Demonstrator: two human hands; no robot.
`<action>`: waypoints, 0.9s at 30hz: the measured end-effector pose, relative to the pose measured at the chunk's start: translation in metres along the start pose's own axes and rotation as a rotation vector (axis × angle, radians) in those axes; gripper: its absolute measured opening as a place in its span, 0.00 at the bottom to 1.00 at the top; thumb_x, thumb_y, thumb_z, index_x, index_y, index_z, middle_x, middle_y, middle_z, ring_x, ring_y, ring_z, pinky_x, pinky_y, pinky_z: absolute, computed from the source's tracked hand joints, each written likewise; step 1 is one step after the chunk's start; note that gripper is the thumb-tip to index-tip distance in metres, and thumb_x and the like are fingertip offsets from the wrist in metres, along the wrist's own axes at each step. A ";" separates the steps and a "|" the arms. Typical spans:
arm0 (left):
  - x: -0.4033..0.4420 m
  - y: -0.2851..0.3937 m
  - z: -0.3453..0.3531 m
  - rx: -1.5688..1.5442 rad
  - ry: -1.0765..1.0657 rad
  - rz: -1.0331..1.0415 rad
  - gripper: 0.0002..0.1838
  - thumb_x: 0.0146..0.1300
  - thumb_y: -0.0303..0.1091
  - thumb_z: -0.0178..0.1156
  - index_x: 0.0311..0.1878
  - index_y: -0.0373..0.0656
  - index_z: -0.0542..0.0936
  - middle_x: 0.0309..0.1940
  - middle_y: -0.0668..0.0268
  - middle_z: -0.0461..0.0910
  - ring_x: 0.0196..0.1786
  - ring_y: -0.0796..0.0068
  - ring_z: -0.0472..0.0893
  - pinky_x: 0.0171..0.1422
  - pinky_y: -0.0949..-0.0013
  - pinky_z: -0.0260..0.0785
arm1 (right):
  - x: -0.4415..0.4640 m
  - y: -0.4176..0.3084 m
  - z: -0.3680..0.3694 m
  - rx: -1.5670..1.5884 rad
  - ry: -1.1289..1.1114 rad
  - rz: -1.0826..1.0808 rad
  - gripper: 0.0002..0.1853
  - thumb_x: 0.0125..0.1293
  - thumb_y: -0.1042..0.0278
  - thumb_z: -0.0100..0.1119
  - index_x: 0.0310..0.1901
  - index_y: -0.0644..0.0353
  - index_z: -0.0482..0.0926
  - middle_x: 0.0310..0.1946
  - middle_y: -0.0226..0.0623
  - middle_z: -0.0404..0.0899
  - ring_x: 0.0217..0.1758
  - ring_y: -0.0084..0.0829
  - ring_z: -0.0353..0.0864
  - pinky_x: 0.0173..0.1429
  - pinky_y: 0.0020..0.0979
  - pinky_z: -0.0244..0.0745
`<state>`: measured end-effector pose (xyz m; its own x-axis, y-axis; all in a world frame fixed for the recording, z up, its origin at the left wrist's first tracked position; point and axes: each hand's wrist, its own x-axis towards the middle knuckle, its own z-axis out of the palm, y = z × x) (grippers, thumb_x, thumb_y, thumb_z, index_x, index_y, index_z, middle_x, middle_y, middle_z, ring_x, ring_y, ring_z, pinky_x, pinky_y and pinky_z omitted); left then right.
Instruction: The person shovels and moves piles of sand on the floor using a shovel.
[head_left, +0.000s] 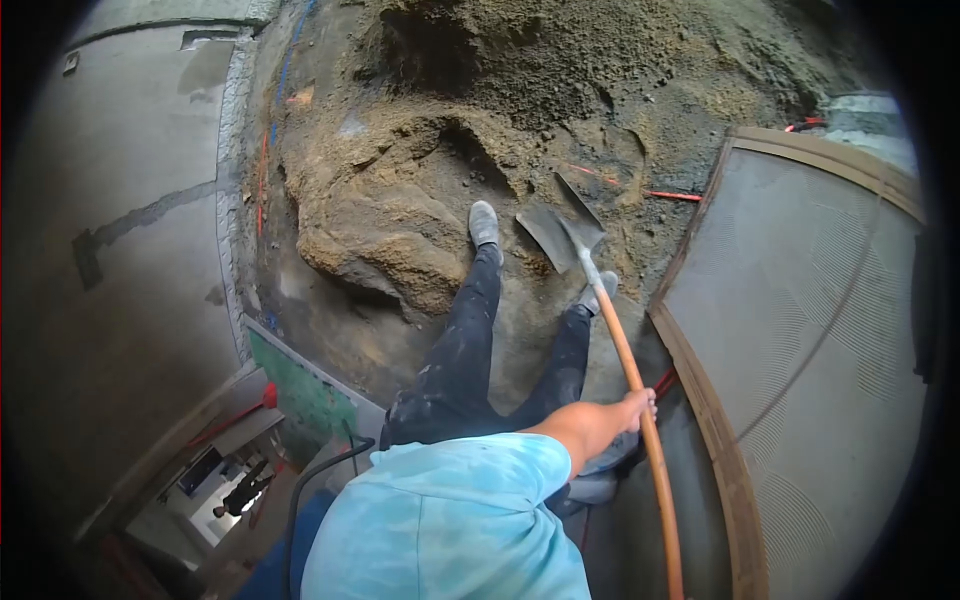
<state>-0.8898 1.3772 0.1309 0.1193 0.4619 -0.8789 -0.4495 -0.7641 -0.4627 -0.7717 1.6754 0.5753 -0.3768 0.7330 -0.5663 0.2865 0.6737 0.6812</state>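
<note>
My right hand (638,408) is closed around the orange shaft of a shovel (622,345). The shaft runs down past my right side and leaves the view at the bottom. At the other end, the worn grey shovel blade (562,232) rests just in front of my feet, close to the loose soil. A heap of brown, sandy soil (400,225) lies ahead of my left shoe (484,223). My right shoe (598,290) is partly behind the shaft. My left hand does not show.
A grey wall with a wooden frame (715,440) stands close on my right. Plastered wall (150,120) rises at left. Red pipe (675,196) and blue tubing (284,75) emerge from the ground. A green board (300,385) stands at lower left; another person (243,490) is beyond.
</note>
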 end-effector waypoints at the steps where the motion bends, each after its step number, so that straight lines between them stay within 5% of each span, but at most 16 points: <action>1: 0.005 0.019 -0.001 0.009 -0.016 -0.002 0.05 0.53 0.33 0.52 0.24 0.48 0.68 0.13 0.66 0.64 0.16 0.68 0.68 0.20 0.61 0.64 | 0.008 -0.040 0.012 0.634 0.088 0.198 0.21 0.64 0.55 0.41 0.52 0.60 0.64 0.37 0.36 0.72 0.39 0.33 0.66 0.46 0.36 0.54; 2: 0.018 0.060 -0.017 -0.033 -0.050 0.061 0.07 0.56 0.36 0.52 0.25 0.48 0.68 0.12 0.65 0.63 0.16 0.66 0.67 0.19 0.60 0.63 | -0.018 -0.137 -0.023 1.275 0.310 0.336 0.13 0.59 0.63 0.56 0.37 0.67 0.77 0.20 0.34 0.72 0.19 0.30 0.67 0.21 0.34 0.66; 3: 0.017 0.113 -0.034 -0.025 -0.045 0.194 0.10 0.58 0.39 0.53 0.24 0.47 0.68 0.12 0.65 0.63 0.15 0.66 0.66 0.18 0.60 0.62 | 0.019 -0.138 0.034 1.026 0.330 0.176 0.13 0.58 0.63 0.56 0.36 0.66 0.75 0.22 0.34 0.72 0.18 0.29 0.67 0.20 0.33 0.65; 5: -0.019 0.238 -0.059 0.017 0.073 0.349 0.11 0.58 0.39 0.52 0.22 0.49 0.67 0.12 0.67 0.64 0.15 0.68 0.66 0.18 0.59 0.61 | -0.032 -0.287 -0.003 1.255 0.126 0.219 0.10 0.57 0.64 0.55 0.29 0.64 0.71 0.20 0.31 0.69 0.17 0.24 0.64 0.18 0.30 0.62; 6: -0.008 0.293 -0.090 0.039 -0.031 0.308 0.09 0.57 0.36 0.52 0.23 0.49 0.66 0.14 0.68 0.64 0.17 0.69 0.66 0.21 0.60 0.63 | -0.059 -0.333 -0.014 1.366 -0.005 0.216 0.09 0.57 0.67 0.54 0.31 0.64 0.71 0.22 0.30 0.69 0.17 0.24 0.65 0.18 0.29 0.61; 8: -0.045 0.337 -0.100 0.137 0.105 0.370 0.07 0.54 0.30 0.51 0.24 0.48 0.64 0.13 0.69 0.63 0.16 0.72 0.65 0.24 0.63 0.64 | -0.076 -0.366 0.033 1.456 0.177 0.062 0.08 0.56 0.69 0.53 0.33 0.66 0.70 0.25 0.32 0.70 0.21 0.27 0.68 0.23 0.31 0.65; 11: -0.032 0.331 -0.131 0.228 0.140 0.419 0.05 0.54 0.29 0.49 0.25 0.48 0.65 0.13 0.69 0.63 0.16 0.72 0.66 0.22 0.65 0.64 | -0.096 -0.360 0.073 1.376 0.332 -0.073 0.10 0.55 0.70 0.54 0.33 0.68 0.70 0.26 0.34 0.71 0.26 0.29 0.70 0.30 0.32 0.68; 14: -0.040 0.292 -0.142 0.223 0.183 0.388 0.05 0.55 0.29 0.49 0.25 0.46 0.65 0.14 0.68 0.63 0.16 0.72 0.66 0.21 0.65 0.64 | -0.092 -0.324 0.125 1.408 0.263 0.023 0.11 0.54 0.70 0.53 0.34 0.71 0.70 0.28 0.37 0.72 0.30 0.31 0.71 0.35 0.33 0.68; 21: -0.081 0.199 -0.121 0.270 0.432 0.483 0.03 0.54 0.26 0.53 0.32 0.40 0.69 0.18 0.65 0.67 0.18 0.72 0.70 0.21 0.65 0.65 | -0.029 -0.245 0.207 1.619 0.010 0.190 0.09 0.53 0.70 0.52 0.31 0.68 0.70 0.25 0.34 0.70 0.24 0.28 0.71 0.24 0.33 0.67; 23: -0.088 0.198 -0.108 0.285 0.488 0.606 0.06 0.53 0.26 0.55 0.32 0.37 0.70 0.19 0.64 0.69 0.18 0.72 0.71 0.21 0.64 0.66 | 0.026 -0.248 0.261 1.623 -0.196 0.165 0.08 0.54 0.68 0.51 0.31 0.65 0.70 0.21 0.35 0.70 0.20 0.30 0.71 0.21 0.34 0.68; 26: -0.094 0.225 -0.097 0.435 0.535 0.825 0.10 0.49 0.26 0.59 0.33 0.35 0.70 0.20 0.63 0.70 0.20 0.70 0.72 0.23 0.63 0.67 | 0.054 -0.281 0.215 1.511 -0.712 0.314 0.09 0.55 0.63 0.49 0.29 0.61 0.70 0.15 0.37 0.68 0.12 0.33 0.69 0.14 0.36 0.66; 27: -0.116 0.233 -0.081 0.492 0.591 0.909 0.11 0.48 0.27 0.60 0.33 0.33 0.71 0.23 0.61 0.73 0.23 0.70 0.74 0.26 0.64 0.68 | 0.085 -0.297 0.220 1.407 -0.892 0.206 0.10 0.56 0.61 0.49 0.30 0.60 0.70 0.16 0.38 0.68 0.12 0.33 0.68 0.14 0.35 0.65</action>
<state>-0.9370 1.1094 0.1160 -0.0872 -0.5378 -0.8385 -0.8563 -0.3897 0.3390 -0.6951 1.5585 0.2231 0.2068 0.3022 -0.9305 0.9611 -0.2408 0.1353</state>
